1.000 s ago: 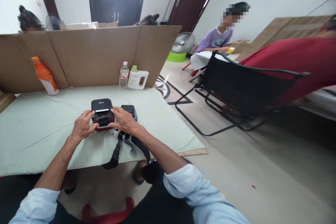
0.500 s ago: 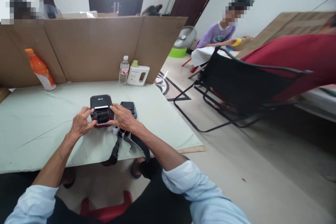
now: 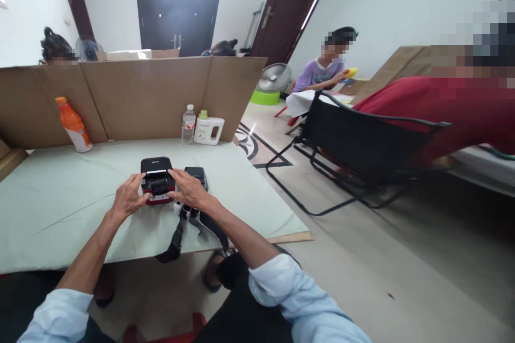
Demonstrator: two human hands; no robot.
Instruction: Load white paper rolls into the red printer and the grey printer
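On pale green table, near front edge: small printer, black top, red base, white strip across lid. I am watching left hand and right hand still pressing its two sides, fingers half curled, grip unchanged from second ago; only view tilting up. Work judged mid-step, lid area still being handled. Second black device lying just beside, black strap hanging over table edge.

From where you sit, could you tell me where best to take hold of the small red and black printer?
Probably by the printer's two short sides, coming in from left and right. It is a low, boxy block lying flat on the table, and the left hand and right hand already flank it there.
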